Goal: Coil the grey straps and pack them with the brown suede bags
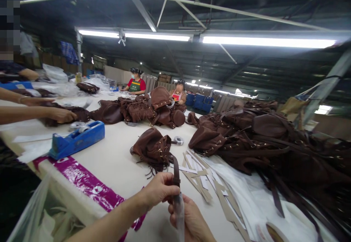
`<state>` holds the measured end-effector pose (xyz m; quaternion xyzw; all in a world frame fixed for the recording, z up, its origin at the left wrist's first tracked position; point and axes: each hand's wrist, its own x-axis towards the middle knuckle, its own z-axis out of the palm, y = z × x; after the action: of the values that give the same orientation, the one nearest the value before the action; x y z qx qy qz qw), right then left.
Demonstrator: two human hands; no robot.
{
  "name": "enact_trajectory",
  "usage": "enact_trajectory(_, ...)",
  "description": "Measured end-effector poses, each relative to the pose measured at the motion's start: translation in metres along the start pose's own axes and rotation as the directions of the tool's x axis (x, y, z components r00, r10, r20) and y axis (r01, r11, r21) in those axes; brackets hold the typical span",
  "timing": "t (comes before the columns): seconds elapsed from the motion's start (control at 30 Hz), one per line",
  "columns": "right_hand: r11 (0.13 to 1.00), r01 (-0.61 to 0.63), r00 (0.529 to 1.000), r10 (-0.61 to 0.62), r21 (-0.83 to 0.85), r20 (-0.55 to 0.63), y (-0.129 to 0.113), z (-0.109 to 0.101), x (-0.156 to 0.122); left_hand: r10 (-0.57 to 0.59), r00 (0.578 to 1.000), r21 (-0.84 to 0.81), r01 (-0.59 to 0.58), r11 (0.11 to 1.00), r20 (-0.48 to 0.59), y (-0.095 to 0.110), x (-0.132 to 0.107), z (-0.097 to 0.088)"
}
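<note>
A dark brown bag strap (176, 167) runs toward me from a small brown drawstring bag (152, 147) with metal eyelets and fringe, which lies on the white table (115, 150). My left hand (160, 191) pinches the strap between thumb and fingers, just below a band around it. Below that, a translucent plastic sleeve (179, 212) covers the strap's lower end. Close under the left hand, my right hand (190, 218) is closed around the sleeved part, its fingers partly hidden behind the plastic.
Brown bags are heaped at right (246, 128) and along the back (137, 108). Cardboard strips (201, 178) lie right of my hands, a blue tape dispenser (78, 137) at left. A co-worker's hands (61, 114) handle a brown bag there. Two people sit farther back.
</note>
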<state>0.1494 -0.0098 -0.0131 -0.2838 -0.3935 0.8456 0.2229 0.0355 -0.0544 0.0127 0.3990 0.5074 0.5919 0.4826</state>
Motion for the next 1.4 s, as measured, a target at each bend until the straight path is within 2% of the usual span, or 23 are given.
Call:
enact_trajectory(0.1, 0.997, 0.074, 0.994, -0.074, -0.010, -0.077, 0.002, 0.002, 0.001, 0.032, 0.999, 0.062, -0.031, 0.998, -0.023, -0.001, 0.003, 0.001)
enact_trajectory(0.17, 0.995, 0.093, 0.989, -0.095, -0.024, -0.117, 0.003, -0.001, 0.000, -0.008, 0.999, 0.078, 0.011, 0.997, -0.040, -0.003, 0.004, 0.000)
enact_trajectory(0.23, 0.995, 0.090, 0.991, -0.093, -0.044, -0.097, 0.004, -0.006, -0.002, -0.049, 0.996, 0.097, 0.056, 0.994, -0.079, -0.005, 0.004, -0.003)
enact_trajectory(0.37, 0.982, 0.132, 0.990, -0.137, -0.132, -0.035, 0.009, -0.020, -0.002, -0.058, 0.986, 0.164, 0.083, 0.983, -0.155, -0.005, 0.004, -0.010)
enact_trajectory(0.43, 0.975, 0.171, 0.984, -0.175, -0.139, -0.019, 0.011, -0.026, 0.000, -0.090, 0.989, 0.159, 0.108, 0.981, -0.119, -0.002, 0.002, -0.012)
enact_trajectory(0.53, 0.966, 0.213, 0.977, -0.214, -0.146, 0.008, 0.008, -0.033, 0.003, -0.093, 0.996, 0.047, 0.094, 0.994, -0.015, 0.002, -0.004, -0.016)
enact_trajectory(0.67, 0.916, 0.256, 0.964, -0.266, -0.310, 0.011, 0.003, -0.037, 0.007, -0.141, 0.990, 0.055, 0.140, 0.989, 0.015, -0.003, -0.012, -0.021)
enact_trajectory(0.83, 0.868, 0.265, 0.962, -0.270, -0.419, 0.048, 0.004, -0.039, 0.013, -0.049, 0.999, 0.048, 0.048, 0.998, 0.023, -0.021, -0.012, -0.021)
enact_trajectory(0.93, 0.818, 0.336, 0.938, -0.336, -0.467, 0.086, 0.002, -0.039, 0.014, 0.026, 1.000, 0.028, -0.026, 0.999, -0.003, -0.025, -0.009, -0.019)
enact_trajectory(1.0, 0.770, 0.386, 0.916, -0.387, -0.508, 0.108, 0.001, -0.039, 0.014, 0.063, 0.996, 0.042, -0.060, 0.997, -0.063, -0.025, -0.006, -0.019)
enact_trajectory(1.1, 0.732, 0.384, 0.909, -0.406, -0.563, 0.092, 0.000, -0.037, 0.012, 0.068, 0.988, 0.068, -0.059, 0.996, -0.142, -0.018, -0.002, -0.017)
enact_trajectory(1.2, 0.711, 0.393, 0.895, -0.442, -0.582, 0.064, -0.002, -0.037, 0.010, 0.019, 0.991, 0.040, -0.014, 0.999, -0.131, -0.009, 0.003, -0.014)
enact_trajectory(1.27, 0.739, 0.398, 0.891, -0.452, -0.544, 0.037, -0.003, -0.037, 0.009, -0.005, 0.996, 0.009, 0.006, 1.000, -0.085, -0.002, 0.004, -0.013)
enact_trajectory(1.3, 0.784, 0.377, 0.905, -0.425, -0.493, 0.017, -0.003, -0.037, 0.009, -0.012, 0.998, -0.001, 0.012, 1.000, -0.065, 0.001, 0.005, -0.013)
enact_trajectory(1.4, 0.945, 0.218, 0.974, -0.228, -0.243, -0.014, -0.003, -0.032, 0.009, -0.026, 0.999, 0.012, 0.026, 1.000, -0.025, 0.007, 0.005, -0.013)
